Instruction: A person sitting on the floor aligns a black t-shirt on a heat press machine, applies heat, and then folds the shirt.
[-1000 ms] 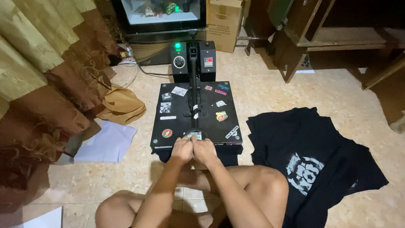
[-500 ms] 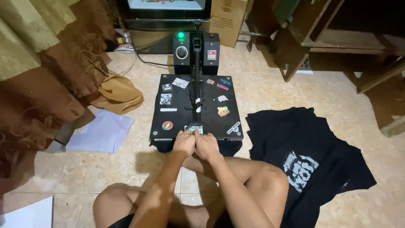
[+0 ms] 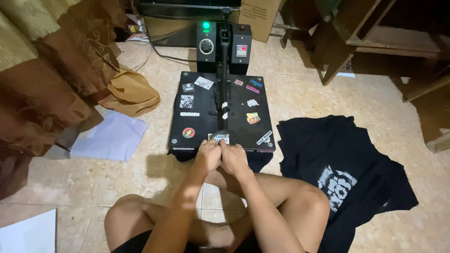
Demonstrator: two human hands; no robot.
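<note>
A black heat press covered with stickers sits on the tiled floor in front of me, its top plate down. A green light glows on its control box. My left hand and my right hand are side by side, both closed around the handle at the press's near edge. Dark fabric pokes out from under the plate. My crossed legs are below.
A black T-shirt with a white print lies on the floor at the right. White paper sheets and a tan cloth lie at the left, next to a brown curtain. Wooden furniture stands at the back right.
Both hands stay on the press handle. The view has shifted slightly; nothing else visibly moved.
</note>
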